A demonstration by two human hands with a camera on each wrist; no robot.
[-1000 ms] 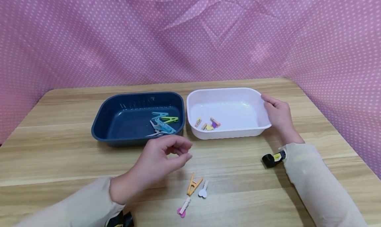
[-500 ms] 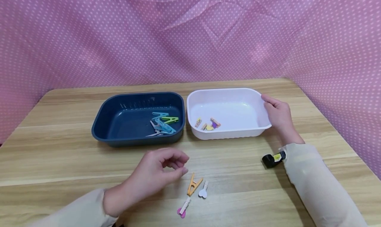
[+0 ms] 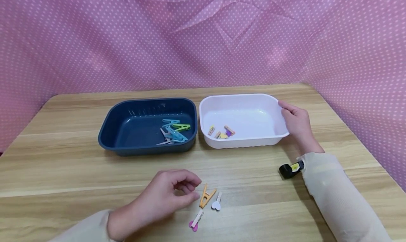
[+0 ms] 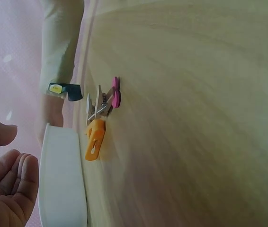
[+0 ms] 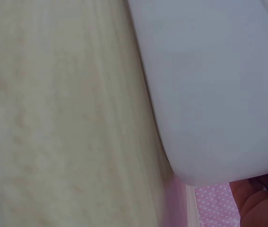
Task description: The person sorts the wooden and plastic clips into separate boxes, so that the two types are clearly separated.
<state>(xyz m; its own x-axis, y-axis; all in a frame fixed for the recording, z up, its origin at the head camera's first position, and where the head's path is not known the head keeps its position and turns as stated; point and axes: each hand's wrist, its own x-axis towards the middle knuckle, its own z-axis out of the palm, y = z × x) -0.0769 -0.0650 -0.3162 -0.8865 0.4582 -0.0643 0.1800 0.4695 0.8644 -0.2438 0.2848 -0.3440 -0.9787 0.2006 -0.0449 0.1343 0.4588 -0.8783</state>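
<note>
My left hand point(image 3: 168, 192) hovers low over the table, fingers loosely bent and thumb apart, with nothing between them. Just right of its fingertips lies an orange plastic clothespin point(image 3: 207, 197). Beside that is a small wooden clothespin with a white heart point(image 3: 216, 204), and nearer me another with a pink heart-like piece point(image 3: 195, 221). In the left wrist view the orange clothespin point(image 4: 95, 139) lies apart from the fingers. My right hand point(image 3: 295, 123) grips the right side of a white plastic bin point(image 3: 244, 142); its lower fingers are partly hidden by the bin wall.
A dark blue bin point(image 3: 142, 151) stands left of the white one, with several blue, green and pale plastic clothespins point(image 3: 174, 132) in it. Several small wooden clothespins point(image 3: 229, 130) lie in the white bin. A pink dotted cloth point(image 3: 203, 41) hangs behind the wooden table point(image 3: 253, 192).
My left hand has come down toward me from in front of the blue bin to beside the orange clothespin. My right hand stays on the white bin.
</note>
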